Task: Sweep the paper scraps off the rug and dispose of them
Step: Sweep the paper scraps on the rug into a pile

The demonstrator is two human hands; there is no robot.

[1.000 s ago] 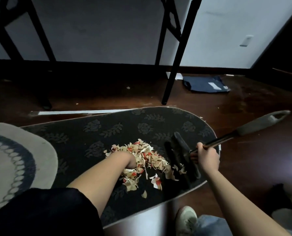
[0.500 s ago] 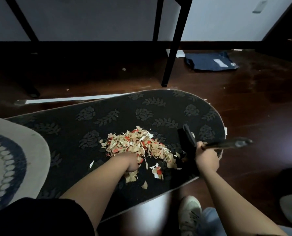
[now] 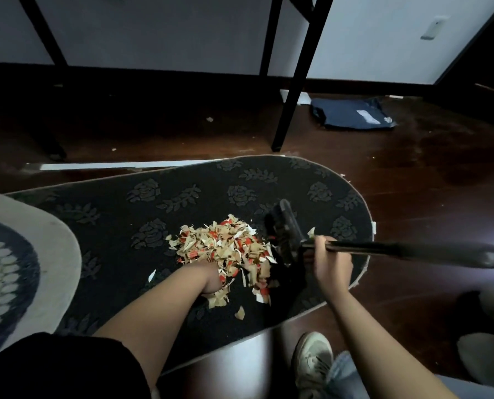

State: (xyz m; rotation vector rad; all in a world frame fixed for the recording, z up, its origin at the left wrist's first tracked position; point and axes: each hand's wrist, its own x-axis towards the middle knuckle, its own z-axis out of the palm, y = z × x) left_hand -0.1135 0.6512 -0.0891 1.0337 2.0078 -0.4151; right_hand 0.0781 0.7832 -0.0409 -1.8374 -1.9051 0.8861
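A heap of tan, white and red paper scraps (image 3: 225,246) lies on the dark flower-patterned rug (image 3: 182,197), right of its middle. My left hand (image 3: 205,279) rests at the near edge of the heap. Its fingers are buried in the scraps, so I cannot see their shape. My right hand (image 3: 330,260) grips the handle of a black brush (image 3: 286,228) just behind the head. The brush head stands against the right side of the heap. Its handle runs level off to the right. A few stray scraps (image 3: 240,312) lie nearer to me.
A pale round rug (image 3: 15,254) overlaps the dark one at the left. Black table legs (image 3: 292,82) stand on the wood floor behind. A blue package (image 3: 352,113) lies by the wall, a white strip (image 3: 125,165) beyond the rug. My shoe (image 3: 312,361) is at the rug's near edge.
The brush handle has dropped from pointing up-right to level, and the head has moved in against the heap. My left hand has slid to the heap's near edge.
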